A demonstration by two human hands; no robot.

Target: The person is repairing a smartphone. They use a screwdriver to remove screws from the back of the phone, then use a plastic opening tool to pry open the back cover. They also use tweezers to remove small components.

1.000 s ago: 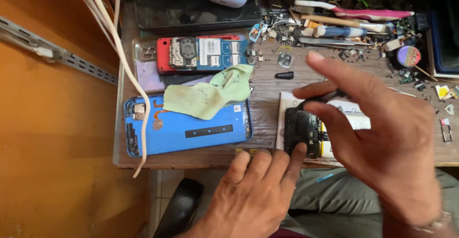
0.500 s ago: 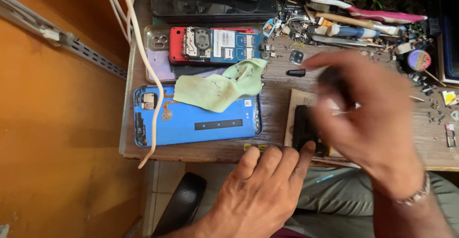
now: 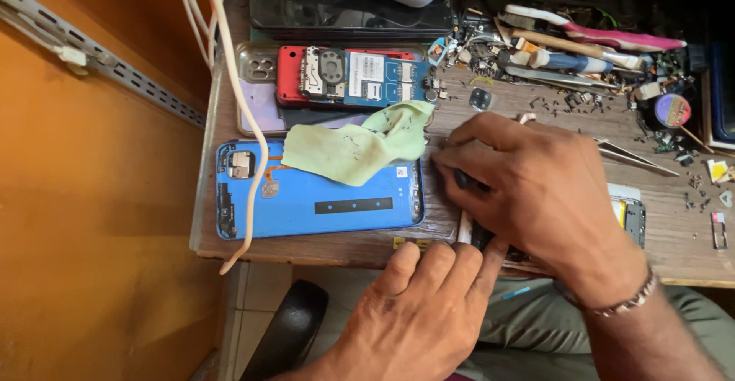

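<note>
Mostly phone (image 3: 634,220) under right hand (image 3: 536,189)

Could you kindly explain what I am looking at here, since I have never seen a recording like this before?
This is one view from a camera worn on a person's head, looking down at their own hands over a cluttered wooden workbench. The right hand grips a thin dark tool over a partly hidden phone. The left hand rests its fingertips at the bench's front edge, touching that phone. To the left lie a blue phone back, a green cloth, an opened red phone and a white cable. Tools and small parts lie along the back.
</note>
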